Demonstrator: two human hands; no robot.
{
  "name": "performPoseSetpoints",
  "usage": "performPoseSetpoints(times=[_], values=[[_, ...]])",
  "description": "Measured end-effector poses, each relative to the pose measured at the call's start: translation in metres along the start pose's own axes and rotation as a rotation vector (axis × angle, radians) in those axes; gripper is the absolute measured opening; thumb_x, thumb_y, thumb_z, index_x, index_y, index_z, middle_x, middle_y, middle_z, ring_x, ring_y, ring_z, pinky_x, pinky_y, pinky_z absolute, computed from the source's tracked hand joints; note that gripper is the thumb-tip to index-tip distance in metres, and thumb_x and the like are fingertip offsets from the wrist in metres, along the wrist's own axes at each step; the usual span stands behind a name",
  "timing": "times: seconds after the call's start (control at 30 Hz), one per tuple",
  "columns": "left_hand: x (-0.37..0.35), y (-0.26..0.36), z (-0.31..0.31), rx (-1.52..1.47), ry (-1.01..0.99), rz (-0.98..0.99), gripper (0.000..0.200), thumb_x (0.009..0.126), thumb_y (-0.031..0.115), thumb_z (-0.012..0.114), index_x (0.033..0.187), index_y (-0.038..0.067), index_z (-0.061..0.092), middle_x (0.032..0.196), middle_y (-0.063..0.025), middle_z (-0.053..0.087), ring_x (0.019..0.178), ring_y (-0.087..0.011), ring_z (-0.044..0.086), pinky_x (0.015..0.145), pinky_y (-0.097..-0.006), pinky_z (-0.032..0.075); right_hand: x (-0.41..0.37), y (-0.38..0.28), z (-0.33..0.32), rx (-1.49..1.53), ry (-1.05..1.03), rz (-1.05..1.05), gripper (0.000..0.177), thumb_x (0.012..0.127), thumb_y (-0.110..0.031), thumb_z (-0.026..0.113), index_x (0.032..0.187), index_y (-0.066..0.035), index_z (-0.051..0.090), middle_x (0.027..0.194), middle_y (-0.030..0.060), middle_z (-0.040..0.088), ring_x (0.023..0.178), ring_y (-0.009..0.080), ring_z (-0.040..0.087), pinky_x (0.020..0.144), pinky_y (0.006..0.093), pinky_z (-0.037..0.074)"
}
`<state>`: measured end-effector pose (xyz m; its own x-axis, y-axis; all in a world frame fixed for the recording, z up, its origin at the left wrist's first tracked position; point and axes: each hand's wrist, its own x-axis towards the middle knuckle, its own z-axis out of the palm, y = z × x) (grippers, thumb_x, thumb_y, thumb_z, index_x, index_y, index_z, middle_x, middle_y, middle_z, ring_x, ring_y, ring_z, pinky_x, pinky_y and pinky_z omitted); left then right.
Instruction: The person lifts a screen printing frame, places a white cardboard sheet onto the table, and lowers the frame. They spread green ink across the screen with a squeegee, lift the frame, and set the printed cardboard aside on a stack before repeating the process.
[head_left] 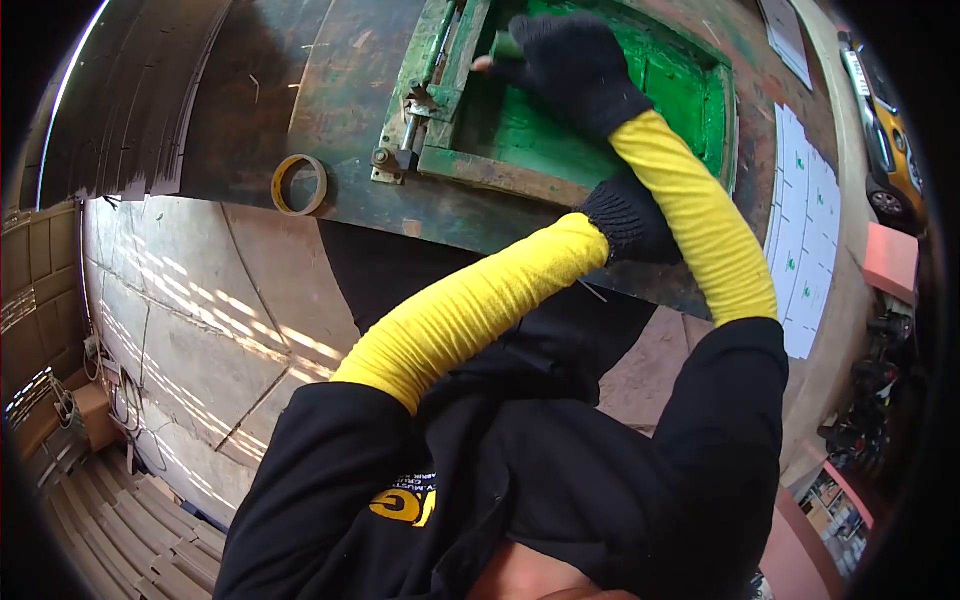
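A wooden frame [515, 178] with a wet green surface [680, 100] inside it lies at the top centre. My right hand [575, 72], in a black glove with the thumb tip bare, is closed on a green-smeared tool [506, 45] over the frame's left part. Much of that tool is hidden by the glove. Below the frame's near edge, at the table's front, is my left hand [640, 218], also gloved in black. It lies partly under my right forearm, its fingers hidden. Yellow sleeves cover both forearms.
A metal hinge clamp [415, 100] joins the frame's left side. On the dark table [350, 120] lies a tape roll [299, 185]. White sheets with small green prints [803, 225] are at the right. Dark panels [120, 90] stand upper left; beyond the right edge are a pink block [890, 262] and a vehicle.
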<state>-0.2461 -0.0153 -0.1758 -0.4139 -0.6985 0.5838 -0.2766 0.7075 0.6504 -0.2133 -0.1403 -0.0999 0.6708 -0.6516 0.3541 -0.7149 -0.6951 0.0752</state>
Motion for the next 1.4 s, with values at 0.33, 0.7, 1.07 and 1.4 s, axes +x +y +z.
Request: performPoseSetpoints(times=[0.33,0.7,1.07,1.4], values=[[0.024,0.025,-0.052,0.077,-0.560,-0.223,0.049,0.079,0.051,0.079,0.104,0.009,0.071,0.103,-0.0180,0.071,0.096,-0.0390,0.070,0.085,-0.0502,0.055,0.025,0.087,-0.006,0.009,0.026,0.040,0.061,0.086,-0.077,0.060,0.088,-0.017,0.074,0.078,0.0145,0.068,0.074,0.0383,0.068,0.064,0.0484,0.052],[0.017,0.021,-0.039,0.061,-0.392,-0.155,0.044,0.074,0.046,0.081,0.091,0.007,0.071,0.093,-0.0177,0.070,0.089,-0.0390,0.070,0.077,-0.0525,0.056,0.073,0.151,0.038,-0.107,-0.120,0.235,0.089,0.087,-0.089,0.040,0.100,-0.009,0.076,0.089,0.0205,0.074,0.086,0.0415,0.072,0.077,0.0517,0.055],[0.020,0.029,-0.041,0.150,-0.431,0.018,0.041,0.080,0.045,0.077,0.095,0.008,0.071,0.096,-0.0158,0.068,0.092,-0.0364,0.069,0.077,-0.0502,0.055,0.015,0.192,-0.050,0.038,0.665,0.317,0.073,0.094,-0.074,0.051,0.104,-0.006,0.075,0.099,0.0189,0.075,0.098,0.0386,0.071,0.084,0.0447,0.055],[0.058,0.105,-0.141,0.189,-0.208,0.041,0.032,0.085,0.035,0.078,0.095,0.006,0.068,0.095,-0.0150,0.067,0.090,-0.0365,0.067,0.073,-0.0473,0.053,-0.188,0.293,-0.011,0.361,0.284,0.566,0.042,0.102,-0.041,0.058,0.123,-0.007,0.069,0.115,0.0186,0.073,0.111,0.0306,0.069,0.097,0.0421,0.051]])
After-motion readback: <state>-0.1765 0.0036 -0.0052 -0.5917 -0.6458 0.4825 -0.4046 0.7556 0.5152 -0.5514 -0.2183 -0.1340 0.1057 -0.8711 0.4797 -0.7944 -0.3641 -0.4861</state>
